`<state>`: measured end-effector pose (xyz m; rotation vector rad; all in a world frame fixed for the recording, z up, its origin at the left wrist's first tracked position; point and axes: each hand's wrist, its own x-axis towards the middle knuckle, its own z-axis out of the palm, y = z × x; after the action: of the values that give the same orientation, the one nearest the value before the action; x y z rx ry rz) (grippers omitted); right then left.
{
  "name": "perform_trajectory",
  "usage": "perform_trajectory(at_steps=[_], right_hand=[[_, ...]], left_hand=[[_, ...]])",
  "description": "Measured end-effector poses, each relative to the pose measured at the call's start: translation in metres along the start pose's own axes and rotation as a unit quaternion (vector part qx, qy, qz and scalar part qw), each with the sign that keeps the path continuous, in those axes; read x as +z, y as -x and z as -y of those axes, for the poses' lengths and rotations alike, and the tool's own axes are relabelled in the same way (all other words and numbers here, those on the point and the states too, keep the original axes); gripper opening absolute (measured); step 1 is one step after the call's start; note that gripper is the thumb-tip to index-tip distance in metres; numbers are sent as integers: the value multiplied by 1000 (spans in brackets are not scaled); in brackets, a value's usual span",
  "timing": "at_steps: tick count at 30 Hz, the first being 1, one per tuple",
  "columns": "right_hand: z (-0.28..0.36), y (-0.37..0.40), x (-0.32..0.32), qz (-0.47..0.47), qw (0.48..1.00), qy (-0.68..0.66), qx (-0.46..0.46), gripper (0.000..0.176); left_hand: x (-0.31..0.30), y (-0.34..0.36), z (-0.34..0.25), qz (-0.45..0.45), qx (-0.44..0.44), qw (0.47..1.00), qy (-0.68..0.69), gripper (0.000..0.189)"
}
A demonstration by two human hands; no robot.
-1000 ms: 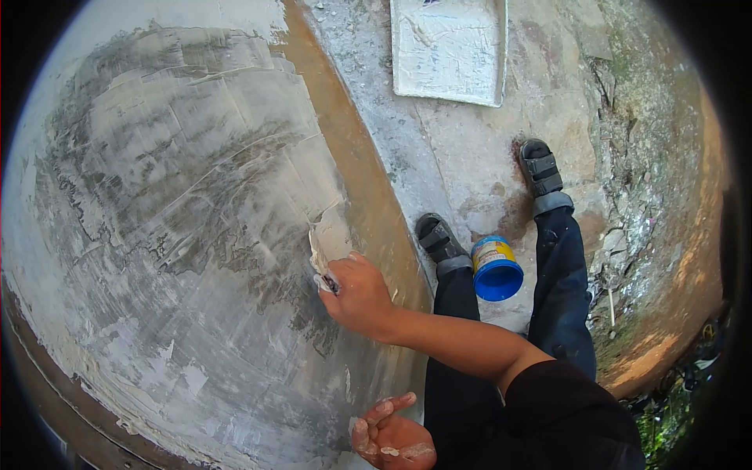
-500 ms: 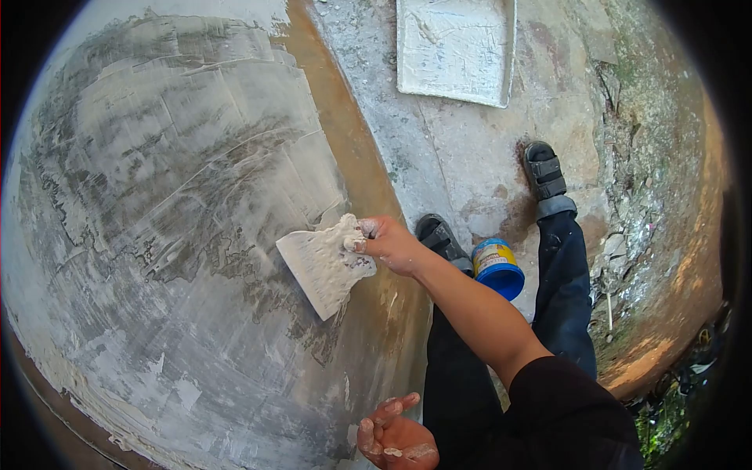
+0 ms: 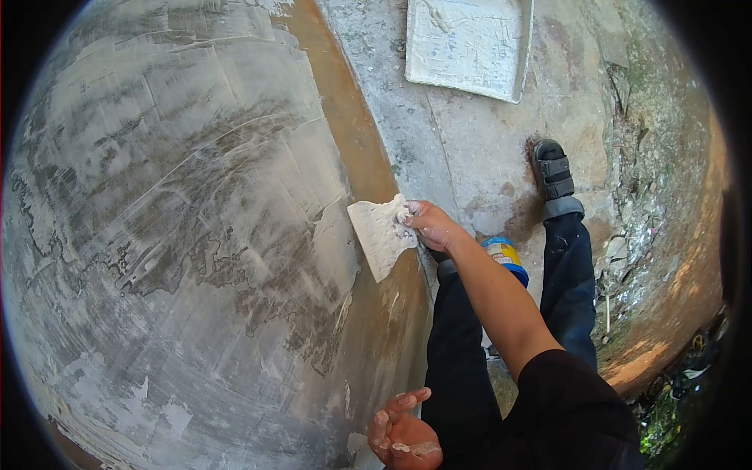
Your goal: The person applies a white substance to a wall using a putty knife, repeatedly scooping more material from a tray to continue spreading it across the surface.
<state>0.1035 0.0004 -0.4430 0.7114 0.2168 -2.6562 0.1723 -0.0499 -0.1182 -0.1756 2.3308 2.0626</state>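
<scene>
My right hand (image 3: 431, 225) grips a broad flat scraper (image 3: 380, 235) by its top edge, thumb and fingers smeared with white paste. White paste coats the scraper's face, with a thick lump near my fingers. The scraper is over the brown strip beside the grey, paste-streaked surface (image 3: 227, 196); contact with it cannot be made out. Low in the view, my left hand (image 3: 406, 435) has its palm turned up and its fingers loosely bent and apart, with nothing in it. White residue marks its fingers and palm.
A white tray (image 3: 526, 47) coated with paste lies on the ground at the top. A blue and yellow bucket (image 3: 501, 252) stands between my legs, partly behind my right forearm. My sandalled foot (image 3: 554, 168) rests on the stained paving. Rough, cracked ground runs along the right.
My right hand and the scraper have moved right and slightly up, from the grey surface to the brown strip. The forearm now covers more of the bucket. My left hand has shifted slightly.
</scene>
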Motion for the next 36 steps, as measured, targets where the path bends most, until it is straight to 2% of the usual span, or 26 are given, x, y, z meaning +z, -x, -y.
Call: perform_trajectory(at_steps=[1,5,7,10,12,14,18,20,21,23,31,33,36], right_hand=[[-8,-9,0,-21,999,23,34,24],[-42,-44,8,-44,996,77,27,27],[-51,-51,17,-108,988,107,-16,27],[-53,-50,21,-143,976,159,-39,28],[-48,-46,25,-149,977,145,-49,27],[-40,-44,30,-187,940,284,-37,26],[-36,-42,30,-215,909,352,-66,24],[-39,-42,19,-275,871,394,-100,21],[-39,-40,14,-273,872,392,-103,21],[-34,-31,3,-308,808,484,-137,18],[6,6,3,-327,817,458,-123,13],[-3,5,39,-328,719,570,-226,11],[-16,11,99,-257,730,559,-299,11]], left_hand=[[0,-1,4,1,0,1000,-1,48],[-4,-4,20,21,-17,998,-53,48],[-8,-1,27,15,-24,996,-82,48],[-7,5,36,6,-37,993,-108,48],[-4,8,41,1,-41,992,-121,49],[-1,9,43,-2,-39,990,-138,50],[4,10,39,-6,-27,984,-177,51],[8,9,35,-9,-17,980,-196,51],[9,9,32,-9,-11,978,-206,52],[12,8,27,-12,-2,975,-222,53],[22,9,13,2,-12,974,-228,50],[23,9,11,4,-6,977,-212,50],[27,4,6,29,9,979,-204,49]])
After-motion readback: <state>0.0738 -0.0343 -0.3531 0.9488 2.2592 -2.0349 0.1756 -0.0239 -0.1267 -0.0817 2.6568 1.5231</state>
